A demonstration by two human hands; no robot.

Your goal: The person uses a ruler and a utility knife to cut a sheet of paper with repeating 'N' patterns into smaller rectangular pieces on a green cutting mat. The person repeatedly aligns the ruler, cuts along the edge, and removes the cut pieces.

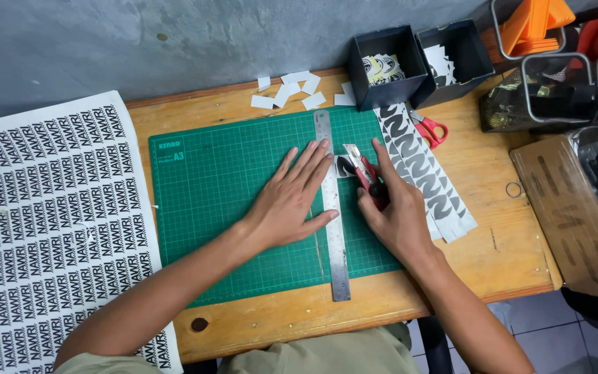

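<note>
**Hands at the cutting mat**

Left hand (292,197) lies flat, fingers spread, pinning a steel ruler (332,208) on the green cutting mat (223,187). Right hand (392,208) grips a red utility knife (363,172), blade against the ruler's edge on a small printed sticker (345,166). Printed strips (423,170) lie just beside.

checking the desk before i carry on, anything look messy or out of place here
Small white paper offcuts lie scattered at the desk's back edge beside the dark boxes, not in them. The printed sheet overhangs the desk's left side. The left hand pins the steel ruler; the right hand holds a red cutter.
</note>
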